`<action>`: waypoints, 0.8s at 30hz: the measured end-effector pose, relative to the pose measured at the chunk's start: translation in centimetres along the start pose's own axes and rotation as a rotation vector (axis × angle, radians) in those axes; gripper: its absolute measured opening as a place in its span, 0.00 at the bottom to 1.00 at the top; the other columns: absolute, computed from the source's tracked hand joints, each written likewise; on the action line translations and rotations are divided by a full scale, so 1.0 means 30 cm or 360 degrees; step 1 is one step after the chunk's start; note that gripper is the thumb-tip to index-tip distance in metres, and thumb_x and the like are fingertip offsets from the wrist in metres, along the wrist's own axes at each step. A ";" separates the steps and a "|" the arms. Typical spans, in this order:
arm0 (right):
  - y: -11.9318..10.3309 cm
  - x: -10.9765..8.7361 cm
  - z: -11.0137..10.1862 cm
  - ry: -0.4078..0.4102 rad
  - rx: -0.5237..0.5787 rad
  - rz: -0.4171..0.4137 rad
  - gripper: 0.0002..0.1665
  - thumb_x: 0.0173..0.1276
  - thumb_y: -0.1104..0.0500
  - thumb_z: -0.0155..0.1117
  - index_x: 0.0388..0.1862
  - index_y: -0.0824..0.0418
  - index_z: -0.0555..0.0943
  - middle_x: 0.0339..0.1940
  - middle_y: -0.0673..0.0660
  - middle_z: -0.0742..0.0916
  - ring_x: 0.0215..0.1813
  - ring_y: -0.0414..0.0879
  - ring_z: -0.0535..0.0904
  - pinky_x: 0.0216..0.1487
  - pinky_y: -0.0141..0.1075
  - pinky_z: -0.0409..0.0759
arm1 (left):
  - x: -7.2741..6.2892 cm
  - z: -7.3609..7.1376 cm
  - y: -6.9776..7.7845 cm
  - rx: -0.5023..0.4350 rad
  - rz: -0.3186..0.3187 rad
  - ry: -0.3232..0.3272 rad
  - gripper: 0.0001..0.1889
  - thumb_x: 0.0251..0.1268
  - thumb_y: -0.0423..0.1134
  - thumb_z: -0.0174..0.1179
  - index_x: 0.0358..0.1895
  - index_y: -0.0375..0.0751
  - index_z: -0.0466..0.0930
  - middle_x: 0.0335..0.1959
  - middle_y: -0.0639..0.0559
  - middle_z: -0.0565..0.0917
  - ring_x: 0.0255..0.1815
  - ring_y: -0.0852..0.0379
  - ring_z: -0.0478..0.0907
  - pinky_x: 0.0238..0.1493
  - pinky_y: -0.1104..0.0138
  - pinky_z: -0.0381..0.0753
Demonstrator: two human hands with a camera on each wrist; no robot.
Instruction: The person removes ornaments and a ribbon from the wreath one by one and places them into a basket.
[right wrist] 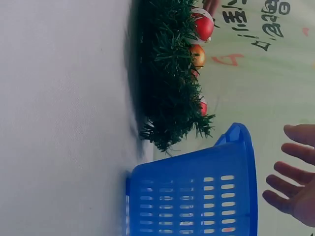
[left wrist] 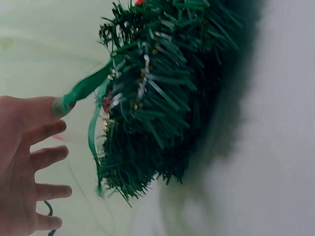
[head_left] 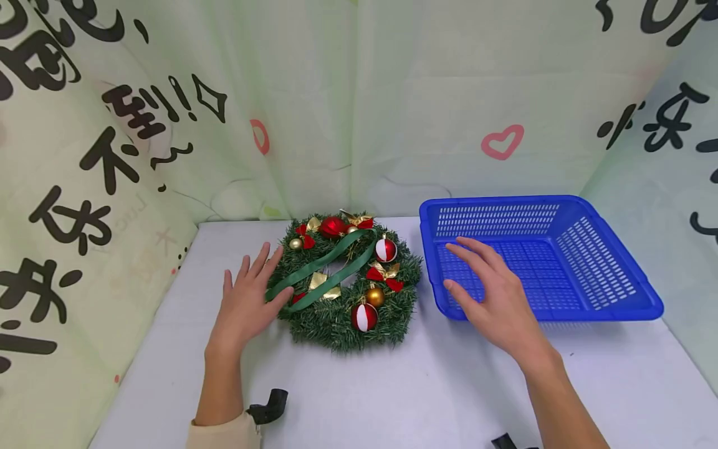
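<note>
A green Christmas wreath (head_left: 348, 330) lies flat on the white table, with red-and-white baubles (head_left: 364, 317), a gold bauble (head_left: 374, 296) and red and gold bows. Across it runs a loose green ribbon (head_left: 320, 265) in two strands. My left hand (head_left: 247, 305) is at the wreath's left side, fingers spread. In the left wrist view its thumb tip meets the ribbon (left wrist: 86, 86); whether it presses the ribbon I cannot tell. Over the near left part of the blue basket (head_left: 541, 312) hovers my right hand (head_left: 499, 302), holding nothing, fingers apart and slightly bent.
The plastic basket has slotted walls (right wrist: 197, 196) and stands right of the wreath. Black curved pieces lie by each wrist, one (head_left: 269, 406) near the left sleeve. A pale printed curtain (head_left: 392, 112) closes off the back and both sides.
</note>
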State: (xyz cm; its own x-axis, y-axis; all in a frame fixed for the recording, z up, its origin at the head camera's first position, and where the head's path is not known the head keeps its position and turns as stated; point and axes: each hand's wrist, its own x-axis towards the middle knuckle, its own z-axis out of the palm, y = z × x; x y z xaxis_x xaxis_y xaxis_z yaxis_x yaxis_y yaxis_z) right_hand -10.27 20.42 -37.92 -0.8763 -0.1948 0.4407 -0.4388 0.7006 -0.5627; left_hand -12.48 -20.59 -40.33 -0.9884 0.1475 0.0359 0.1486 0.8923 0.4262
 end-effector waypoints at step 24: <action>-0.102 0.025 0.119 -0.0279 0.0559 -0.0178 0.26 0.71 0.62 0.72 0.67 0.48 0.81 0.65 0.48 0.84 0.64 0.45 0.81 0.58 0.36 0.84 | 0.039 0.066 -0.139 -0.0439 0.0166 -0.0170 0.35 0.78 0.47 0.61 0.83 0.50 0.61 0.88 0.49 0.47 0.84 0.35 0.53 0.75 0.34 0.62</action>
State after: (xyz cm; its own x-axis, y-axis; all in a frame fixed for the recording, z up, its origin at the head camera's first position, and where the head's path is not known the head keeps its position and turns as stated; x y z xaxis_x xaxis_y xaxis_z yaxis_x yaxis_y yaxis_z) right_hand -10.30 15.67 -38.35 -0.8267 -0.3918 0.4037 -0.5478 0.3971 -0.7364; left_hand -14.19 -23.29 -43.85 -0.9572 0.2894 0.0032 0.2207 0.7229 0.6548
